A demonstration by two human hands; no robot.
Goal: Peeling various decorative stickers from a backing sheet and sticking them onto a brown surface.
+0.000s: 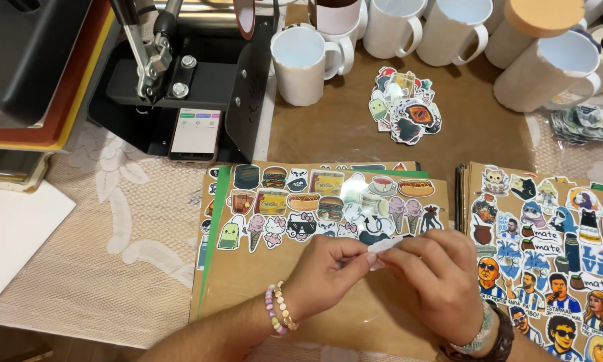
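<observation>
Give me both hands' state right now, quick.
Left hand: closed, fingertips pinching the small white sticker above the brown sticker board.
Right hand: closed, pinching the same white sticker from the other side.

A brown wooden table fills the view under even, warm light, part-covered by a cream lace cloth, with a black heat press and white mugs along its far edge.

white mugs; brown board; green sheet
</observation>
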